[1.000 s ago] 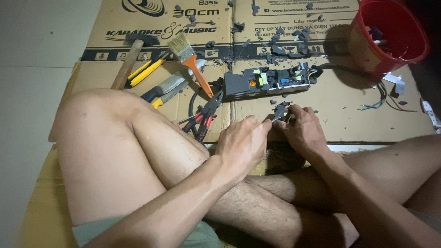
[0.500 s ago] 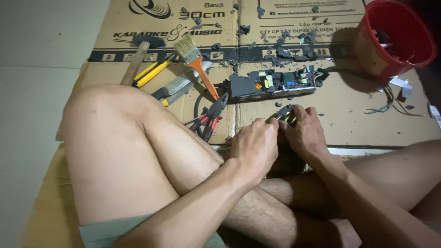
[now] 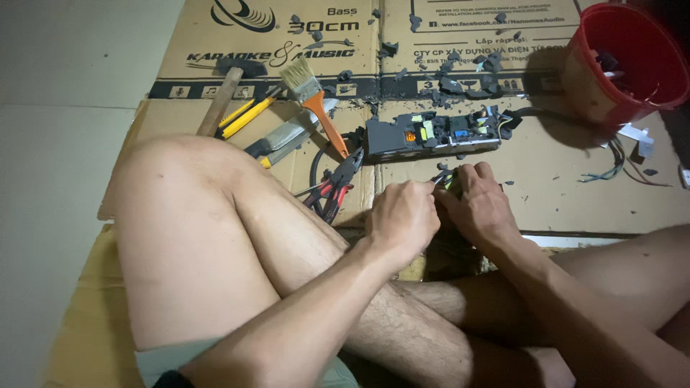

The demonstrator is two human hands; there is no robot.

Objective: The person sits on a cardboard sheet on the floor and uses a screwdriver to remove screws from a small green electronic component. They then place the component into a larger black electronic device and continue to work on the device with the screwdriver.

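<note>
I sit cross-legged on flattened cardboard [image 3: 560, 179]. My left hand [image 3: 402, 219] and my right hand [image 3: 480, 207] meet in front of my shins, both pinched around a small dark part with wires [image 3: 444, 179]; the part is mostly hidden by my fingers. Just beyond the hands lies a dark circuit board [image 3: 431, 134] with yellow, orange and blue components.
Red-handled pliers [image 3: 336, 188] lie left of my hands. Farther left are an orange-handled paintbrush [image 3: 316, 100], a hammer [image 3: 224, 97], a yellow-handled tool [image 3: 246, 115] and a utility knife [image 3: 284, 136]. A red bucket [image 3: 625, 61] stands at the back right, loose wires [image 3: 618, 162] beside it. Dark debris [image 3: 460, 79] is scattered behind the board.
My hands stay together on the small part with only slight finger movement. The camera view has drifted a little; the tools and board have not moved.
</note>
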